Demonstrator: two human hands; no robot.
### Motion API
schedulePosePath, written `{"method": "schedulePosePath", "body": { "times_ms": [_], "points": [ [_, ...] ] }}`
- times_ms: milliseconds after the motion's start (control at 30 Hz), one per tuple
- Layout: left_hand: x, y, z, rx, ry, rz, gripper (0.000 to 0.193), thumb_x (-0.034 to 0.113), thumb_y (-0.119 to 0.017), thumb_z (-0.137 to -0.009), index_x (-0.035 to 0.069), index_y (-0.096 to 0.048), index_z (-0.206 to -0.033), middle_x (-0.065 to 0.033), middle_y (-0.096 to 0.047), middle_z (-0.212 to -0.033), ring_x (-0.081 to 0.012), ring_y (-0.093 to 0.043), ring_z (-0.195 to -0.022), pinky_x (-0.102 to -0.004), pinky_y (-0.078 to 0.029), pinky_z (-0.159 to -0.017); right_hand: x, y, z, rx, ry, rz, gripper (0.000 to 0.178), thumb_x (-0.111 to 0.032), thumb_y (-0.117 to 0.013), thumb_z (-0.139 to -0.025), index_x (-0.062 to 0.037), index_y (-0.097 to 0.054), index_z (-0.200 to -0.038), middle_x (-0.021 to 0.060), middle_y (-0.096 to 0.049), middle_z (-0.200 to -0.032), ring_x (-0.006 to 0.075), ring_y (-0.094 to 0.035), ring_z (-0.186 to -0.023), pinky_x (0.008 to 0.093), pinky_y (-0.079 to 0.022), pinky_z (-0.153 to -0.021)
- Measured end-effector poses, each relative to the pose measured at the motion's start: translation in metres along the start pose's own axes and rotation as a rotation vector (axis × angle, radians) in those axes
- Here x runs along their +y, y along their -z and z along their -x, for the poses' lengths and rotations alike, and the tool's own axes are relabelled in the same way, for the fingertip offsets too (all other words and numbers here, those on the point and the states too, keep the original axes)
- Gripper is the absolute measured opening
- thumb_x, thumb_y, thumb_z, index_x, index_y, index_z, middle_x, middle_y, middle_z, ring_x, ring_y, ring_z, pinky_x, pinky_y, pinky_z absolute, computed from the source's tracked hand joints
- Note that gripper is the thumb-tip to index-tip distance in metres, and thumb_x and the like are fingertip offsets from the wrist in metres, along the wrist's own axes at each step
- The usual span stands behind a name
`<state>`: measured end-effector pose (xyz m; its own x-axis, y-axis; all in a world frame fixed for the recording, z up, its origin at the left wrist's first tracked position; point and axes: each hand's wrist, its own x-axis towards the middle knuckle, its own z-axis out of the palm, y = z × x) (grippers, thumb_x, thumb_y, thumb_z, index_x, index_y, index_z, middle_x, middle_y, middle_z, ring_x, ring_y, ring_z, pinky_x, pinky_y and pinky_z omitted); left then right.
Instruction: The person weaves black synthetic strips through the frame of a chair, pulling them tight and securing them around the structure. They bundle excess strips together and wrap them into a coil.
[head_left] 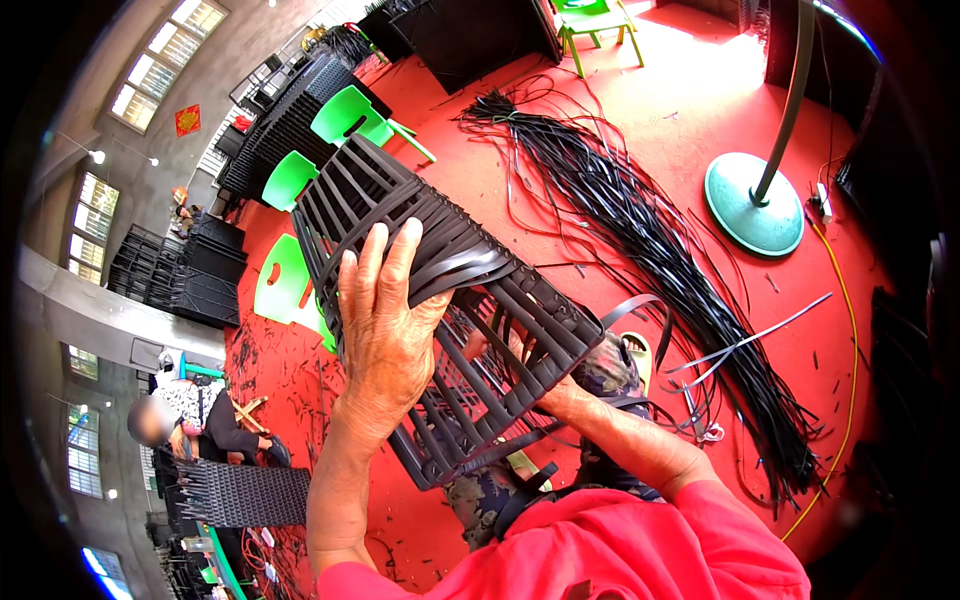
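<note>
A dark woven frame (520,330) of plastic strips over bars is tilted in front of me, above my lap. My left hand (385,320) lies against its outer side, fingers stretched over the dark strips and thumb apart. Beside that thumb, several loose flat strips (465,268) cross the frame, bulging from the weave. My right hand (515,350) reaches inside the frame from below; bars cover most of it, and what its fingers do is hidden. A loose strip end (750,340) curls out past the frame's right side.
A long bundle of black strips (640,220) lies on the red floor (440,110). Right of it stand a round green pole base (755,203) and a yellow cable (848,330). Green chairs (290,285) stand left. A seated person (200,410) is farther left, near woven panels (245,493).
</note>
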<state>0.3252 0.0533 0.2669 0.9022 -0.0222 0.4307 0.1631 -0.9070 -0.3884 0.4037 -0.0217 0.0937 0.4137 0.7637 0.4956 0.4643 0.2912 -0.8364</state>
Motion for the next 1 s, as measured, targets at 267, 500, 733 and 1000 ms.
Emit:
{"method": "schedulePosePath", "body": {
  "times_ms": [267,500,733,1000],
  "points": [
    [0.004,0.001,0.004,0.039,0.028,0.042,0.028,0.008,-0.056,-0.083,0.015,-0.064,-0.109,-0.0093,-0.035,-0.139,-0.0312,-0.029,-0.129,-0.0438,-0.022,-0.106,0.007,0.002,-0.007,0.222,0.541,1.524,0.028,-0.021,-0.045,-0.092,-0.004,-0.047,-0.114,0.0134,-0.057,-0.093,0.0207,-0.055,-0.091,0.0352,-0.045,-0.074],
    [0.005,0.012,-0.001,-0.048,0.061,0.07,0.022,0.002,-0.056,-0.08,0.009,-0.066,-0.098,-0.011,-0.033,-0.139,-0.0333,-0.028,-0.129,-0.0423,-0.023,-0.106,0.026,-0.009,-0.012,0.099,0.171,-0.179,0.023,-0.015,-0.055,-0.089,0.0002,-0.046,-0.104,0.0093,-0.059,-0.083,0.0155,-0.063,-0.059,0.0272,-0.049,-0.051],
    [0.003,0.014,0.0,-0.052,0.105,0.096,0.019,-0.001,-0.059,-0.073,0.007,-0.067,-0.089,-0.013,-0.035,-0.137,-0.035,-0.028,-0.128,-0.0426,-0.024,-0.105,0.066,-0.032,0.002,-0.066,0.104,-0.203,0.039,-0.012,-0.053,-0.082,-0.0005,-0.048,-0.119,0.0149,-0.053,-0.109,0.026,-0.052,-0.101,0.0355,-0.045,-0.085],
    [-0.001,0.008,0.014,-0.002,0.102,0.115,0.023,-0.003,-0.06,-0.069,0.012,-0.066,-0.085,-0.0116,-0.039,-0.132,-0.0353,-0.031,-0.126,-0.0443,-0.026,-0.104,0.032,-0.026,-0.015,0.052,-0.04,-0.894,0.04,-0.018,-0.05,-0.09,-0.0051,-0.043,-0.128,0.0111,-0.048,-0.126,0.0226,-0.045,-0.117,0.0342,-0.036,-0.098]
  ]
}}
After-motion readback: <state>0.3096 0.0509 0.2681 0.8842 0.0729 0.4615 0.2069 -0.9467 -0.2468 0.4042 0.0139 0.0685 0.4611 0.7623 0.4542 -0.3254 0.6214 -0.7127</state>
